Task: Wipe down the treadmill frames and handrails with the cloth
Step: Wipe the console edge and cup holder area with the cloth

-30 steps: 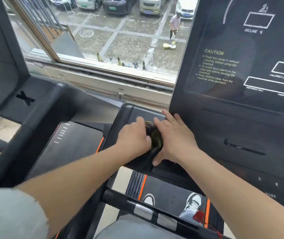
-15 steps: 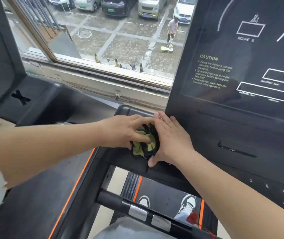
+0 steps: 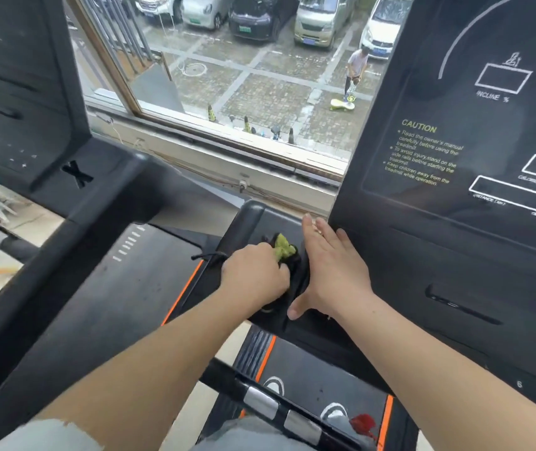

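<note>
A: Cloth (image 3: 283,252)? Bunched on the frame (image 3: 253,219), 12 o'clock of left hand (image 3: 255,276), fingers clamped on it.
B: Right hand (image 3: 331,271) flat, fingers together. Press firmly, overlap strokes.

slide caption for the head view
Left hand presses a crumpled green-and-black cloth onto the black treadmill frame; right hand rests flat beside.

Head-worn view, down, close
</note>
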`<state>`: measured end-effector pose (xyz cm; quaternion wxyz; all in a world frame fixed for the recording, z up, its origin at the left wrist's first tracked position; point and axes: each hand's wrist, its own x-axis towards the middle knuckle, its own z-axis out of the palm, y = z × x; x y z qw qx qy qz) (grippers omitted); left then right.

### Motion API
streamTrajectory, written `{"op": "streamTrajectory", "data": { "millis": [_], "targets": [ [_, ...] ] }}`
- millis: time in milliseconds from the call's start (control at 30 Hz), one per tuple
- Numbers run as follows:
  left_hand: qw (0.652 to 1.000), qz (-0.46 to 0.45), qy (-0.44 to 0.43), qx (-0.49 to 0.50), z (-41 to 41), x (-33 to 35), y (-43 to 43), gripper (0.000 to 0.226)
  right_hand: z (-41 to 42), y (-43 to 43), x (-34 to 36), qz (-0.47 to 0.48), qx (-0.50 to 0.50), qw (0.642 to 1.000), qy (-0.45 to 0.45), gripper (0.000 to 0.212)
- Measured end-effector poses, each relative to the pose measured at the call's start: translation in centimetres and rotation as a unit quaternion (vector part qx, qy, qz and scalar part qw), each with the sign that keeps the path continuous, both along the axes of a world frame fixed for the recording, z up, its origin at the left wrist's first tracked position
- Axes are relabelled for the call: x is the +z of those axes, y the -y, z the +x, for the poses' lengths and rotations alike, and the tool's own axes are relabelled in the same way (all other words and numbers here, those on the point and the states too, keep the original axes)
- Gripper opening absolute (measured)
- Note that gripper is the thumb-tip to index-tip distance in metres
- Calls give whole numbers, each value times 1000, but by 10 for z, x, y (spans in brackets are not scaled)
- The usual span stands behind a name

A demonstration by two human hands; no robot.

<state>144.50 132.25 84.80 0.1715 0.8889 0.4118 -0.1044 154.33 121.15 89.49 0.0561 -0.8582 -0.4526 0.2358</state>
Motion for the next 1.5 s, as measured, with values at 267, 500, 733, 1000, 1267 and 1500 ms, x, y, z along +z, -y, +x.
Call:
{"op": "streamTrajectory", "data": {
  "millis": [267, 500, 733, 1000, 1267, 1500],
  "targets": [
    [923, -214, 205, 245, -51, 45, -21, 50, 3, 5, 4, 10, 26, 1000, -13, 164],
    [997, 66, 30, 6, -28, -12, 10, 74, 5, 4, -12, -28, 81, 994, 70, 145],
    [967, 20, 88, -236, -10, -34, -52, 77, 6, -10, -18, -66, 70, 992, 84, 132],
    [983, -99, 71, -134, 94, -8, -109, 50, 1, -20, -17, -127, 67, 984, 111, 144],
    [959, 27, 210, -187, 4, -41, -62, 64, 4, -18, -21, -107, 66, 987, 102, 136],
    [948, 10, 187, -258, 37, -45, -92, 61, 6, -21, -21, -123, 61, 987, 89, 120]
  ]
}}
